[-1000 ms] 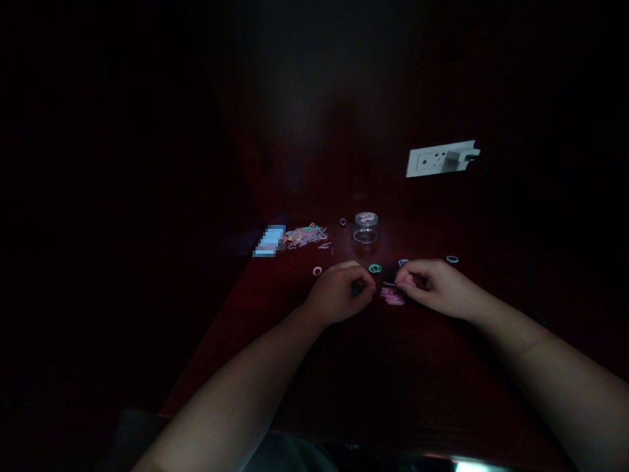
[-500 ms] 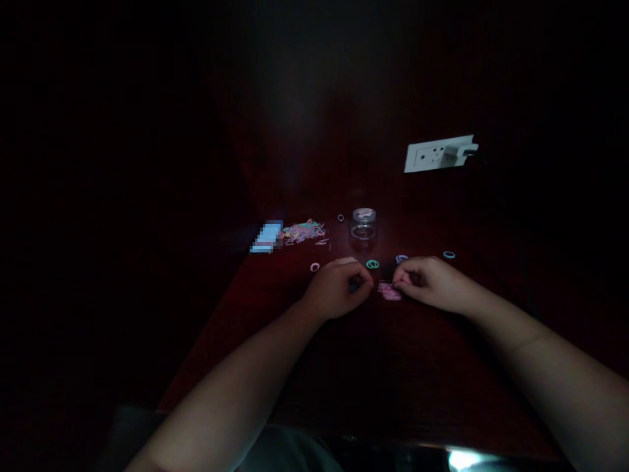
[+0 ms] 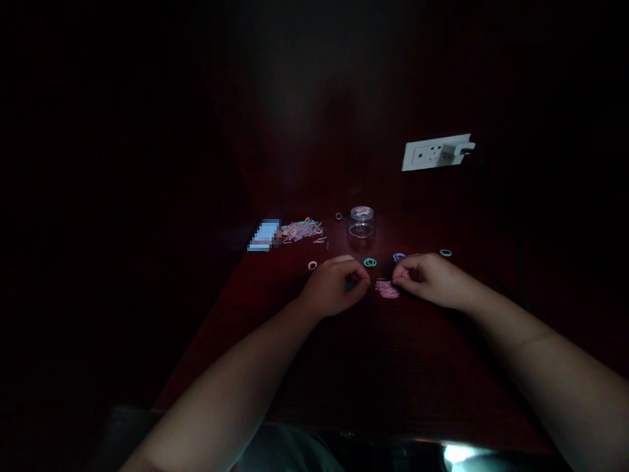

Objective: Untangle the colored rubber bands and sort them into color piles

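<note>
My left hand (image 3: 338, 286) rests on the dark red table with thumb and fingertips pinched together; whatever it may hold is too small to make out. To the right, my right hand (image 3: 423, 280) is also closed in a pinch, its contents hidden. Between the two lies a small pile of pink bands (image 3: 388, 288), close to the right fingertips. Green bands (image 3: 370, 262) lie just beyond the gap between my hands. Purple bands (image 3: 398, 257) are partly covered by my right hand. A pink ring (image 3: 312, 265) sits left of my left hand, and a teal ring (image 3: 445, 253) beyond my right wrist.
A clear lidded jar (image 3: 362, 223) stands behind my hands. Left of it are a heap of mixed coloured bands (image 3: 302, 231) and a bright, pixelated phone-like object (image 3: 265, 235). One small ring (image 3: 339, 216) lies near the jar. A white socket (image 3: 436, 153) is on the wall.
The whole view has shifted slightly, so everything appears a little further left and up. Both hands keep nearly the same pinched pose beside the pink pile.
</note>
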Motion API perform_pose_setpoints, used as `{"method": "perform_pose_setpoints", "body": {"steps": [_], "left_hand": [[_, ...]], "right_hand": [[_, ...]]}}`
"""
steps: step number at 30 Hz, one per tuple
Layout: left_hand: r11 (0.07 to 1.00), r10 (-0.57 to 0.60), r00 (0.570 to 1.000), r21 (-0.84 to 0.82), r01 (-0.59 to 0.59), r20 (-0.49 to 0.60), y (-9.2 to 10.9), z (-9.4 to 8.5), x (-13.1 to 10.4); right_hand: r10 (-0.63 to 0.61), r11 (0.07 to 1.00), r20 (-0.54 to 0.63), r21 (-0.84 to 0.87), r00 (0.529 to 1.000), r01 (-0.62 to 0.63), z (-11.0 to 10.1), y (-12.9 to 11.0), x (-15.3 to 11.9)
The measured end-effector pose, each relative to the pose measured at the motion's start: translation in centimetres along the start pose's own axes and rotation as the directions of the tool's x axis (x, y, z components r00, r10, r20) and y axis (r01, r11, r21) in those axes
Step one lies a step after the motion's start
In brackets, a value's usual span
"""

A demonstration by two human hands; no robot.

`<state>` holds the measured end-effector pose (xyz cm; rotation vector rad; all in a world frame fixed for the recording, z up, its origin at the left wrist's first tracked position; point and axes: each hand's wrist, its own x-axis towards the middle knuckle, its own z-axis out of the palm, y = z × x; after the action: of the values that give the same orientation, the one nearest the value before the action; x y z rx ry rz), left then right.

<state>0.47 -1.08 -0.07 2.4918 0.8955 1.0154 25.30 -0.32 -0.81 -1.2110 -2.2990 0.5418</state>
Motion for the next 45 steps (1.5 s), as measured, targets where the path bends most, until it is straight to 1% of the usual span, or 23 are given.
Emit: {"method": "perform_pose_setpoints", "body": {"steps": [4,8,10,13,16,18,19,20,21,22,23,25,27,28,29,33,35,40,45], "left_hand": [[1.000,-0.008,1.000,0.004,0.008,0.000,0.0,0.0,0.0],[1.000,-0.013,1.000,0.010,0.013,0.002,0.0,0.0,0.0],[1.000,-0.015,1.000,0.009,0.015,0.000,-0.1,0.1,0.0],[1.000,-0.002,1.000,0.028,0.002,0.002,-0.4,0.0,-0.1],[0.992,0.028,1.000,0.124,-0.027,-0.012,-1.1,-0.8,0.0],[0.978,0.025,0.999,0.209,-0.016,-0.042,-2.2,-1.7,0.1],[0.968,0.002,0.998,0.252,0.015,-0.067,-2.9,-2.3,0.2],[0.952,-0.042,0.993,0.296,0.073,-0.109,-3.7,-2.9,0.2],[0.928,-0.099,0.984,0.342,0.146,-0.150,-4.7,-3.5,0.2],[0.894,-0.173,0.965,0.379,0.238,-0.197,-5.7,-4.0,0.2],[0.854,-0.258,0.934,0.393,0.340,-0.247,-6.8,-4.5,0.1],[0.771,-0.421,0.851,0.370,0.518,-0.315,-8.9,-5.3,-0.2],[0.733,-0.481,0.814,0.359,0.577,-0.326,-10.7,-5.6,-0.5],[0.722,-0.501,0.803,0.357,0.593,-0.322,-11.3,-5.5,-0.6],[0.719,-0.510,0.802,0.358,0.596,-0.311,-11.8,-5.4,-0.6],[0.751,-0.499,0.839,0.374,0.544,-0.218,-12.4,-4.2,-0.2],[0.759,-0.504,0.848,0.382,0.526,-0.167,-12.5,-3.6,0.1],[0.736,-0.547,0.831,0.412,0.537,-0.104,-13.1,-3.0,0.3],[0.736,-0.545,0.836,0.437,0.517,-0.071,-13.1,-3.0,0.3]], "right_hand": [[0.012,1.000,0.002,0.003,1.000,-0.012,0.1,0.0,0.0],[0.026,0.999,0.031,-0.020,0.999,-0.025,0.2,0.0,0.0],[0.013,0.999,0.013,-0.038,1.000,-0.012,0.0,0.0,0.0],[0.030,0.998,-0.107,-0.056,0.994,-0.036,-0.4,0.0,-0.1],[0.104,0.991,-0.253,-0.052,0.962,-0.121,-0.9,0.1,-0.1],[0.132,0.987,-0.319,-0.048,0.938,-0.156,-1.1,0.2,-0.1],[0.141,0.985,-0.339,-0.047,0.930,-0.166,-1.1,0.2,0.0],[0.149,0.983,-0.350,-0.045,0.925,-0.175,-1.1,0.2,0.0],[0.158,0.982,-0.353,-0.039,0.922,-0.183,-1.1,0.2,0.0],[0.166,0.982,-0.351,-0.030,0.922,-0.188,-1.1,0.1,0.0],[0.172,0.981,-0.346,-0.020,0.922,-0.191,-1.1,0.1,0.0],[0.178,0.981,-0.339,-0.006,0.924,-0.192,-1.1,0.0,0.0],[0.183,0.981,-0.340,0.001,0.923,-0.194,-1.0,-0.1,0.1],[0.184,0.981,-0.340,0.004,0.922,-0.194,-1.0,-0.2,0.1],[0.182,0.981,-0.338,0.006,0.923,-0.192,-1.0,-0.2,0.1],[0.147,0.988,-0.330,0.002,0.932,-0.155,-0.8,-0.3,0.2],[0.127,0.991,-0.326,-0.002,0.937,-0.135,-0.7,-0.4,0.2],[0.115,0.992,-0.326,-0.004,0.938,-0.123,-0.6,-0.6,0.2],[0.115,0.993,-0.330,0.010,0.937,-0.119,-0.4,-0.6,0.1]]}}
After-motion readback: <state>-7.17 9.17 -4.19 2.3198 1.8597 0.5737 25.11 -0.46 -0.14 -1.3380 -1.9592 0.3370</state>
